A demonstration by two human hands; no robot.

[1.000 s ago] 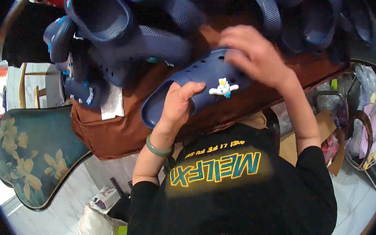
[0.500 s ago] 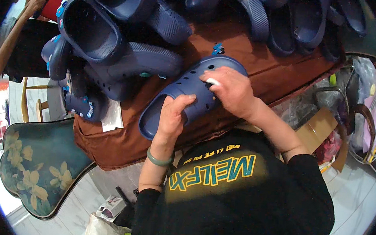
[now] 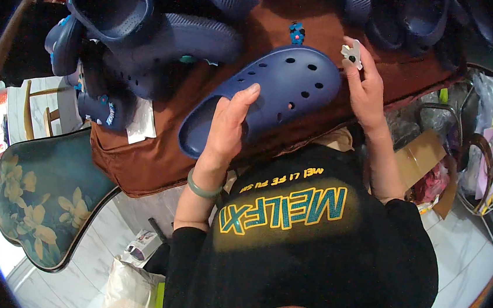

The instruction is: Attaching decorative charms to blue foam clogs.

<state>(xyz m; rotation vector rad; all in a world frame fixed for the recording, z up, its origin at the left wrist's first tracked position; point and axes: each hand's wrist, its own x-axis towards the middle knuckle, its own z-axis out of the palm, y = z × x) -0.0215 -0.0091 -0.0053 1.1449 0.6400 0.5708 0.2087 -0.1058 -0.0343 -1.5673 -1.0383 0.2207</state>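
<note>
Jade green rings our left wrist: a smooth bangle (image 3: 203, 189). Just past it, our left hand (image 3: 230, 123) clamps the navy clog (image 3: 275, 90) beside its opening, thumb flat on the upper; the other fingers are hidden, so we cannot tell how they wrap. The clog slants over the near side of the brown-covered table (image 3: 151, 175), heel toward us and left, toe away to the right. We judge it light and springy, like moulded foam, hard to break; the rim of the opening gives us the surest hold and leaves the holes free. Beside the toe, our right hand (image 3: 369, 97) pinches a small white charm (image 3: 353, 53) between thumb and fingertips. It looks light and rubbery, its thin projecting parts perhaps easy to tear, so we favour its thicker middle.

Half a second earlier, our right hand is bent over the toe; now it stands off to the right, clear of the clog, and the holes are uncovered. Our left hand keeps the same hold. Farther off, a blue charm (image 3: 297, 34) lies on the table just beyond the clog, as it does in that frame, with more navy clogs (image 3: 195, 39) heaped at the left.
</note>
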